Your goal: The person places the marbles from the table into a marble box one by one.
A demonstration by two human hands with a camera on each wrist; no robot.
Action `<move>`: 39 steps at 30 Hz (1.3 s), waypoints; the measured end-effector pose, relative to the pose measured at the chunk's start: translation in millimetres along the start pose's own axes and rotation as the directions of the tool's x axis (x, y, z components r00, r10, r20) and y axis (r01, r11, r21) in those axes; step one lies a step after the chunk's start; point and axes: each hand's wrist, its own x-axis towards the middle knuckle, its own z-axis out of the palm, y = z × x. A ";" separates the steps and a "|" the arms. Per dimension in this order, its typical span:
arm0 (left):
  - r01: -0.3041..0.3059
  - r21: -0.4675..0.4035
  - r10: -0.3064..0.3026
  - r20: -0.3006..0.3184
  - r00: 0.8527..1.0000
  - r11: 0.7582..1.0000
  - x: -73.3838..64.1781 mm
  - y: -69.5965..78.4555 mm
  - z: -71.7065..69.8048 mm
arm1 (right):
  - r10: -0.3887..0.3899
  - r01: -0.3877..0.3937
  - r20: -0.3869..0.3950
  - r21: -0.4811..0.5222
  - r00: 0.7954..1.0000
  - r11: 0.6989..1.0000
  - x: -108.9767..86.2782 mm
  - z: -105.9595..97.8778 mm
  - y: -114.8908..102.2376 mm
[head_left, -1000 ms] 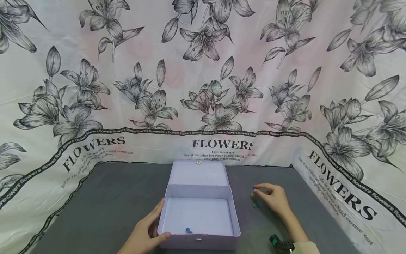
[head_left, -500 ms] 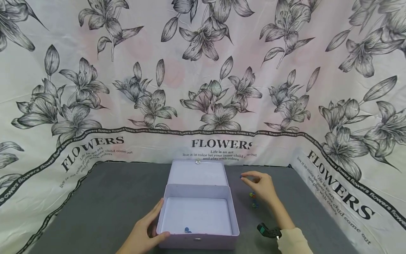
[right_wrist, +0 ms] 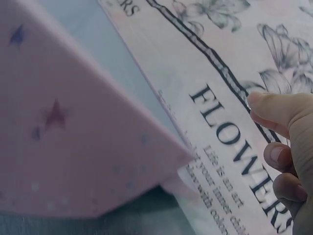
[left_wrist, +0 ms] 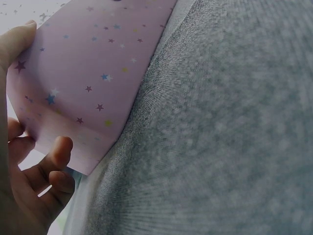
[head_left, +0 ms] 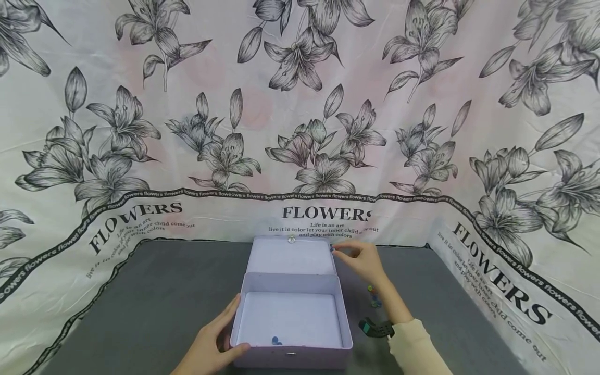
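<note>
A pale lilac metal box [head_left: 292,357] with its lid [head_left: 290,255] swung back stands on the grey table. In the left wrist view, coloured stars cover its pink outside. My left hand [head_left: 213,338] holds its front left corner, thumb over the front rim and fingers along the left wall. My right hand [head_left: 362,260] is raised beside the lid's right edge, thumb and forefinger pinching a small blue piece [head_left: 332,248], too small to identify. Its fingertips meet in the right wrist view. Two similar blue pieces [head_left: 275,341] lie inside the box near the front.
Several small colourful pieces [head_left: 374,297], yellow, red, green and blue, lie on the table right of the box, partly beside my right forearm. A black band with a green face [head_left: 375,327] is on the right wrist. Flower-printed cloth [head_left: 300,130] hangs behind and at both sides.
My right hand has picked up the small blue piece from the row on the right and carried it up and left to the lid's right edge. The left hand stays on the box.
</note>
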 end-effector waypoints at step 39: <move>0.067 0.026 -0.067 0.018 0.998 0.997 1.3 7.4 -0.9 | -0.181 0.231 0.482 -0.045 0.857 0.972 29.9 88.0 -59.4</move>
